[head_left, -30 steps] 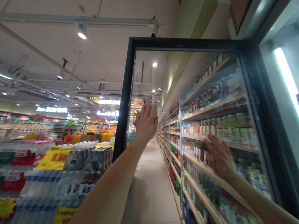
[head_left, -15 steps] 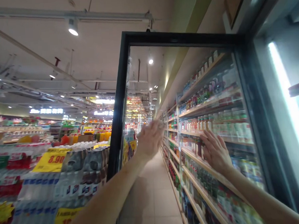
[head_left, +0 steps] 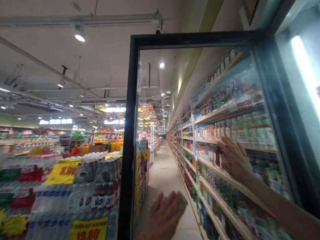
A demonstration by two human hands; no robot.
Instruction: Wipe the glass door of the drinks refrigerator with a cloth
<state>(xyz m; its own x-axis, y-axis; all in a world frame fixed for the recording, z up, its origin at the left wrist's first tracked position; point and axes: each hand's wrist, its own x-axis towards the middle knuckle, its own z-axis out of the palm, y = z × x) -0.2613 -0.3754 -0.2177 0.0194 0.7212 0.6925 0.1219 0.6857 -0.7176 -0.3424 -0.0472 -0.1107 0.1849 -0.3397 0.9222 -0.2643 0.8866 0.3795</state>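
A glass door with a black frame [head_left: 128,136] stands swung out in front of me. Low on its pane is my left hand [head_left: 166,216], fingers stretched over a small greyish, crumpled piece that looks like a cloth [head_left: 181,201]; blur hides its exact form. Higher and to the right, my right hand [head_left: 236,162] lies flat towards the same pane, with its fingers apart and nothing in them. Rows of bottles [head_left: 251,129] show through the glass behind this hand.
Left of the door stand stacked packs of bottled drinks [head_left: 97,198] with yellow price signs [head_left: 87,235]. Long shelves [head_left: 216,170] run along the right of a tiled aisle [head_left: 162,166]. At the far right, a lit strip [head_left: 312,90] shines inside the cabinet.
My left hand has moved down the glass from about mid-height to near the bottom of view. My right hand has stayed in nearly the same spot.
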